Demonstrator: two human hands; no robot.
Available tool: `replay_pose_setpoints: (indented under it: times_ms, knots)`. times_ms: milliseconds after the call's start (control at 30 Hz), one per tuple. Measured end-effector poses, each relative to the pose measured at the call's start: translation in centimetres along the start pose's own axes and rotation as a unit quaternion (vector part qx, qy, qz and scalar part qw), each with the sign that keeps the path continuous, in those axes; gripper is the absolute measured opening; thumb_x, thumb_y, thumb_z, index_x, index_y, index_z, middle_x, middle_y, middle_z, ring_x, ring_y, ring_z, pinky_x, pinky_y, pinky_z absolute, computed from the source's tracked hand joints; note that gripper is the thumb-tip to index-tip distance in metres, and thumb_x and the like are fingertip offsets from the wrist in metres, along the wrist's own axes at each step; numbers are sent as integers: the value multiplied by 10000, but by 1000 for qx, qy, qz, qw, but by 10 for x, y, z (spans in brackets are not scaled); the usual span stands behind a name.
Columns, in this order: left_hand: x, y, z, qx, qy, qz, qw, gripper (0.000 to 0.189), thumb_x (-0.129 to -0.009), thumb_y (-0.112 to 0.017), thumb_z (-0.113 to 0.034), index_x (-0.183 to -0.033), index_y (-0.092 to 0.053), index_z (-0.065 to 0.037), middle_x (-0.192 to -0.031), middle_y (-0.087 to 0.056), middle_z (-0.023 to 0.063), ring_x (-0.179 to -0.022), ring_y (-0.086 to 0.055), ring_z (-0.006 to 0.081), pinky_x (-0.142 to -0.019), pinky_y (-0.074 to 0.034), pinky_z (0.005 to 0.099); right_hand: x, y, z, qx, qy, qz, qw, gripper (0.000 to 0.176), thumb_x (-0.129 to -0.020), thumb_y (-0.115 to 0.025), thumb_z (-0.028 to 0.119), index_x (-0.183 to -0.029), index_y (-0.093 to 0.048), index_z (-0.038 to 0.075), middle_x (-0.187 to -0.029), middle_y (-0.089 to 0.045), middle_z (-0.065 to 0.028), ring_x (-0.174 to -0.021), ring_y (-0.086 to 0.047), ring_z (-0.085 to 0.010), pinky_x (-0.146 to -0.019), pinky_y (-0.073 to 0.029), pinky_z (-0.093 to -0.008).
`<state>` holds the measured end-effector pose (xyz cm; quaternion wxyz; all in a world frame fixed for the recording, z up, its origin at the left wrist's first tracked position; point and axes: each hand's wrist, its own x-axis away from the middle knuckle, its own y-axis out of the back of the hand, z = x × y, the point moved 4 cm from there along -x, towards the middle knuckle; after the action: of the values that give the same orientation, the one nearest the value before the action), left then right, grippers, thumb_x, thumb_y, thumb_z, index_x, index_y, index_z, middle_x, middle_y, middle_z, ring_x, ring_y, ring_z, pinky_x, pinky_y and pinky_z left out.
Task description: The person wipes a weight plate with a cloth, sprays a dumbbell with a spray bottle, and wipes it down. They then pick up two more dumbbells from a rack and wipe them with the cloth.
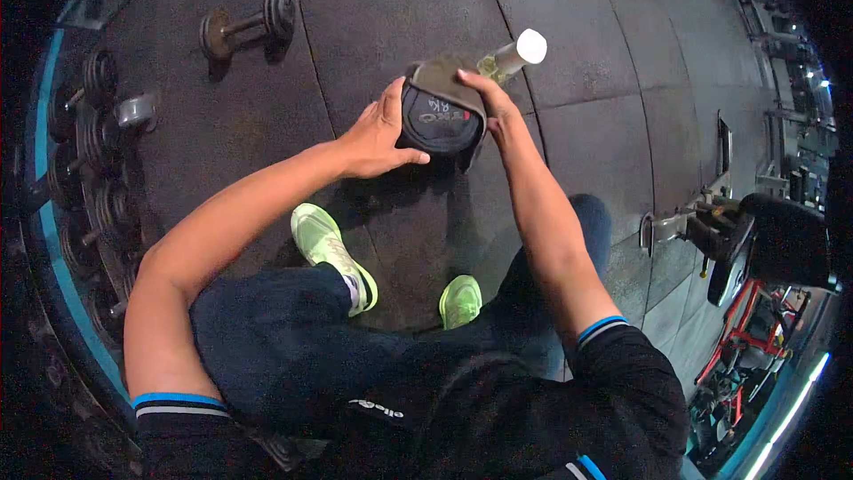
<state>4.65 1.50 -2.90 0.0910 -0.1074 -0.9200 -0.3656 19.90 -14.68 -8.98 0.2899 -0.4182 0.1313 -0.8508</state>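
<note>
In front of me is a round black dumbbell [435, 124], seen end on, with pale handwriting that looks like "8 Kg" and a small red mark. My left hand [378, 138] grips its left side, thumb at the lower rim and fingers along the upper left edge. A grey-brown cloth [444, 78] drapes over the dumbbell's top and right side. My right hand [493, 105] pinches this cloth against the weight, thumb on top and the other fingers mostly hidden. Just beyond it, a clear bottle [506, 60] with a white cap holds yellowish liquid.
Another dumbbell [249, 25] lies on the dark rubber floor tiles [400, 9] at upper left. A rack of several dumbbells [98, 142] runs down the left side. On the right are a black padded bench [786, 240] and red-framed equipment [746, 329]. My shoes [330, 244] are below the weight.
</note>
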Motion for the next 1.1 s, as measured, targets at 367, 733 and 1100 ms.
replay_pose_setpoints:
  times_ms: [367,733,1100]
  knots:
    - [0,6,2,-7,5,1,1000,1276,-810,-764,-534,-1538,83,82,-1598,-140,337,-1514,-174,430,-1249,-185,455,18,-33,32,495,290,-62,817,310,-811,-753,259,-960,-728,-12,-913,-733,-181,-763,-700,-339,-670,-548,-373]
    - [-9,-32,35,-60,4,35,998,956,-808,-723,-365,-1496,-265,115,-1501,-341,357,-1371,-400,493,-1159,-336,480,109,-66,-16,767,429,164,447,668,-676,-733,285,-1289,-603,52,-1384,-557,-166,-1350,-466,-344,-1199,-246,-550]
    - [6,-15,6,84,-2,-13,996,1179,-810,-771,-399,-1549,59,-8,-1562,-235,349,-1423,-331,507,-1202,-279,495,145,-52,-65,661,445,-74,599,417,-937,-636,259,-1277,-616,17,-1356,-564,-227,-1320,-461,-419,-1176,-252,-536]
